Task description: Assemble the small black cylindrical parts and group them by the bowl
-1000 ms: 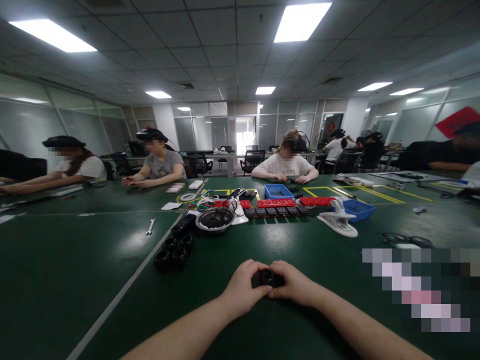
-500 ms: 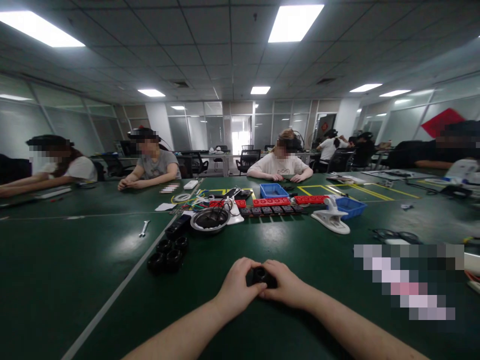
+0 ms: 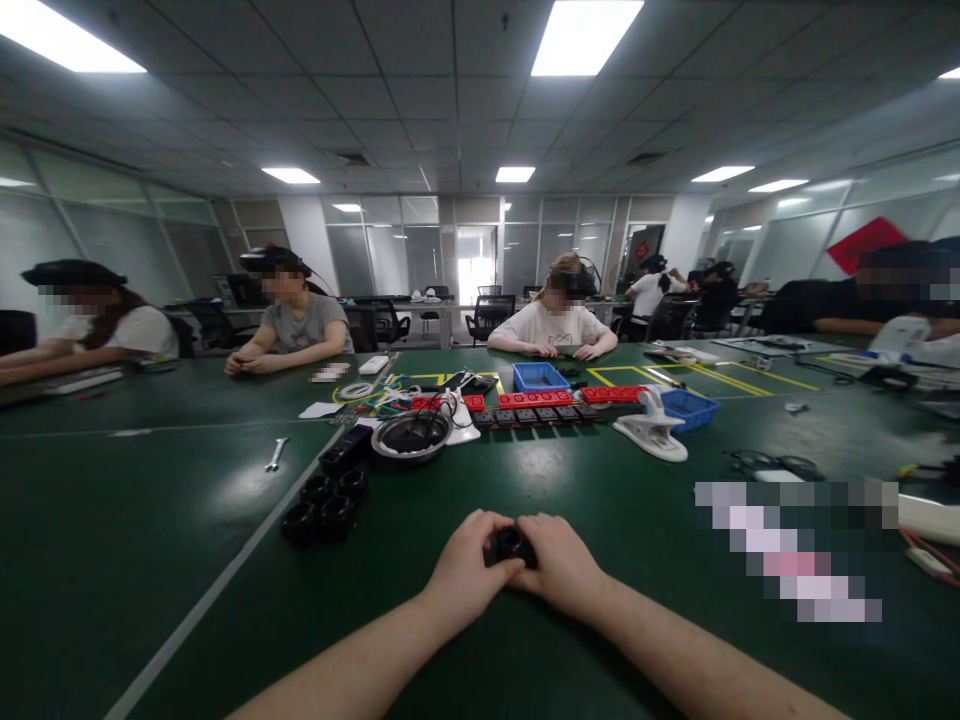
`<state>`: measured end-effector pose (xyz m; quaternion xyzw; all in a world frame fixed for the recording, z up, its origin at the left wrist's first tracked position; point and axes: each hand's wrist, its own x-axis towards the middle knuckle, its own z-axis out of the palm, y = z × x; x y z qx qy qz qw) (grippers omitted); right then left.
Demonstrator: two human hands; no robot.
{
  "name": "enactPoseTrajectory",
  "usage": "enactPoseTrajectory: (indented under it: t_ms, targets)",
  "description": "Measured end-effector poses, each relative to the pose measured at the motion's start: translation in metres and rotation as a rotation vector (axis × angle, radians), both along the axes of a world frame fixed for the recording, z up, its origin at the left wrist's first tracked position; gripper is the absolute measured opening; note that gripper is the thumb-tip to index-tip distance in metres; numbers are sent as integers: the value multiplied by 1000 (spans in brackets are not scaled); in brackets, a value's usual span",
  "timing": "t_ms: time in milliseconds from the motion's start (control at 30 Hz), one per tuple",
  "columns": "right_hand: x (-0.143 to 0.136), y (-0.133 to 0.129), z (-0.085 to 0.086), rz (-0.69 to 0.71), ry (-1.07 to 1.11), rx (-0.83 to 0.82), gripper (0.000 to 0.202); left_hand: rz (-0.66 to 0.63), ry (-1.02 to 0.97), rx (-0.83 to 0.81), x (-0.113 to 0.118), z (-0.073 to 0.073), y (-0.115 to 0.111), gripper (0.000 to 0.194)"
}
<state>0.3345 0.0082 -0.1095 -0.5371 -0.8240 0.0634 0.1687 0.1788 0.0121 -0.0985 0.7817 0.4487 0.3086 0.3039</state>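
Between my hands, low over the green table, is a black round part with a hole in its top. My left hand curls round its left side, thumb across the near side. Around its right side wraps my right hand, the two hands meeting at thumbs and fingertips. Much of the part is hidden by my fingers, and I cannot tell whether it touches the table. Off to the left, several black ring-shaped parts stand in a close group.
An open-end wrench lies at the left. Farther back are a round metal dish, red power strips, a blue bin and a white clamp stand. Several people sit round the green table.
The whole view has shifted slightly, so things appear a little farther left and higher. My right hand has turned a bit round the black part; both hands keep their hold.
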Motion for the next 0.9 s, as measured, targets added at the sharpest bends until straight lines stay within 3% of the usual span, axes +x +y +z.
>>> enactPoseTrajectory:
  t_ms: [133,267,533,700,800,900]
  targets:
    - [11,3,9,150,98,-129,40,-83,-18,-17,-4,-2,6,32]
    - [23,12,15,326,208,-288,23,-137,-56,-44,-7,-3,9,32]
    - [11,10,1,125,108,-143,38,-76,-12,-18,-3,-5,4,31]
    - [-4,1,-2,-41,12,-2,34,-2,-1,6,0,-7,3,27]
    - [-3,0,3,-4,29,-23,40,-15,-6,9,-1,-7,4,28]
    - [8,4,11,170,127,-162,35,-74,-21,-7,-4,-5,5,31]
